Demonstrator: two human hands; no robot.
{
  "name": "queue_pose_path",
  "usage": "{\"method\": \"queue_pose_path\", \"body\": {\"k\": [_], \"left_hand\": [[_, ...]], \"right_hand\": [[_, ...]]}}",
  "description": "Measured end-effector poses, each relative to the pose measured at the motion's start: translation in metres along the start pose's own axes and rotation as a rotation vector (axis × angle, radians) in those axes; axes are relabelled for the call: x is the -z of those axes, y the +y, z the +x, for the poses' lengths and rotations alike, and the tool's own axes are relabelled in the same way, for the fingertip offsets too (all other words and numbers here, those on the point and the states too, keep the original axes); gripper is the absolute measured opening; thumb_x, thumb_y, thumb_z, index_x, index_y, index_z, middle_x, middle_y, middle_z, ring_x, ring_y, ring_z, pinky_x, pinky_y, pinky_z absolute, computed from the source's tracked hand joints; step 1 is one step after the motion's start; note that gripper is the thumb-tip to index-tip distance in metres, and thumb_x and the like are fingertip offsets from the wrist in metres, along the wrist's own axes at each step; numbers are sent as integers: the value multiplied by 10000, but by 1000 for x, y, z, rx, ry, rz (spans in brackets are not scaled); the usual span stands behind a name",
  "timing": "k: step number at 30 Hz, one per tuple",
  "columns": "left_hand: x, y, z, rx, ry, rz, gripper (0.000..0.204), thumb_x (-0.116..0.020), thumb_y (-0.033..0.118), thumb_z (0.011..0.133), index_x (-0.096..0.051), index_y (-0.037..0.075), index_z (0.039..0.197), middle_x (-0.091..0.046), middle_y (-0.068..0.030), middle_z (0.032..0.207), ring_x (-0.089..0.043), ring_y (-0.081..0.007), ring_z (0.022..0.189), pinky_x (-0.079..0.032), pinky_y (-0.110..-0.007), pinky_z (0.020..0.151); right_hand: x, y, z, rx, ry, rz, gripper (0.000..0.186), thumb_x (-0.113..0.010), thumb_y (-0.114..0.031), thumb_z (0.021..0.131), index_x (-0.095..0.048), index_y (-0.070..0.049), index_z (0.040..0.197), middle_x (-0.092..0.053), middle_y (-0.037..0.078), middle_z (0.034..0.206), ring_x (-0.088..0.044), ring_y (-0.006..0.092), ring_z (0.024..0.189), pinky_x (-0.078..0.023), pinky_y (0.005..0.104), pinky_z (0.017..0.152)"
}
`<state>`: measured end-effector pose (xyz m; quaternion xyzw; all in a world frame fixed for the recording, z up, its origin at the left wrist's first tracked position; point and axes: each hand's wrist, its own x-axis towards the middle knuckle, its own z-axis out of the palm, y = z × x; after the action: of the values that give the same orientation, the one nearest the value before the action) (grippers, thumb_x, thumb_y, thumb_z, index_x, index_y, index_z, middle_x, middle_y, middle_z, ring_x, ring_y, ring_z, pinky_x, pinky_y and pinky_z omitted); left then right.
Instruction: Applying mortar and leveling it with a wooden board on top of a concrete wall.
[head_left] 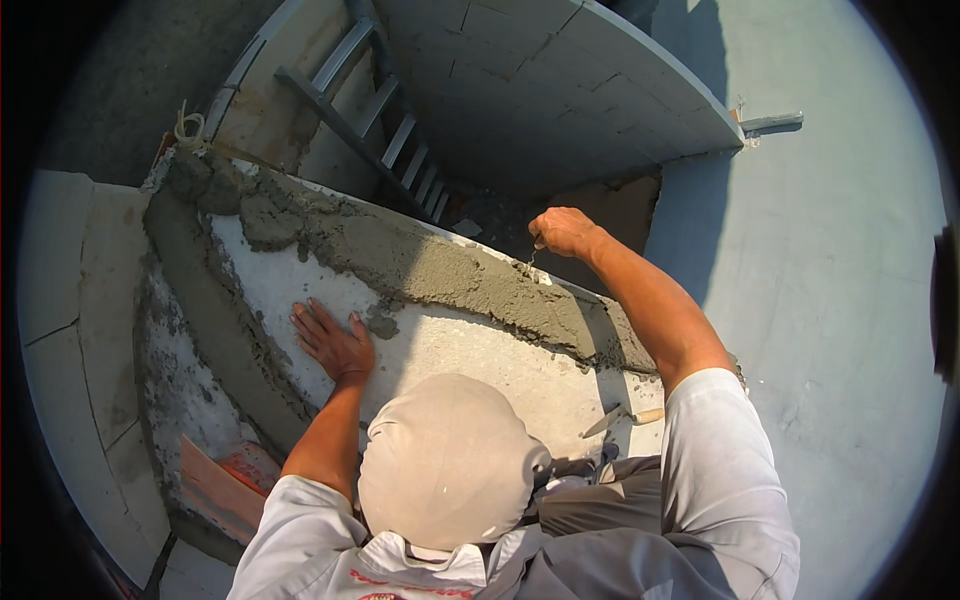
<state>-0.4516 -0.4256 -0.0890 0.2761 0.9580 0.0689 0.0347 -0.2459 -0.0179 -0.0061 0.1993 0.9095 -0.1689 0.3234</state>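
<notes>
My left hand point(335, 345) rests with spread fingers on the pale slab point(455, 350), just below a long bed of wet grey mortar point(455, 285). My right hand point(566, 230) is closed above the far edge of that mortar, pinching a thin metal piece point(535, 256) that hangs toward the bed; what exactly it is, I cannot make out. A second mortar strip point(205, 280) runs down the left side of the slab. A trowel with a wooden handle point(645, 416) lies at the lower right of the slab.
A metal ladder point(340, 60) descends into a shaft lined with block walls point(560, 90) beyond the mortar. A broad grey surface point(820, 300) extends at right, pale blocks point(70, 250) at left. An orange trough-like object point(210, 480) sits lower left. My capped head fills the lower middle.
</notes>
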Motion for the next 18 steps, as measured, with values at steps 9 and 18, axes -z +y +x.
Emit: {"method": "queue_pose_path", "body": {"k": [9,18], "left_hand": [[-13,1,-4,-19,1,3,851,-517,460,1006,-147,22,1634,-84,-238,1697,-40,-443,1578,-89,-632,1230],[-9,-3,-6,-26,-5,15,857,-514,464,1008,-132,25,1638,-76,-247,1696,-26,-444,1579,-85,-629,1232]], "right_hand": [[-23,-14,-3,-22,-223,-459,239,-549,-181,966,-782,-136,995,-786,74,1027,-761,269,992,-613,420,806],[-30,-34,-7,-25,-11,-578,218,-597,-270,972,-801,-195,956,-769,5,955,-669,209,993,-485,397,815]]}}
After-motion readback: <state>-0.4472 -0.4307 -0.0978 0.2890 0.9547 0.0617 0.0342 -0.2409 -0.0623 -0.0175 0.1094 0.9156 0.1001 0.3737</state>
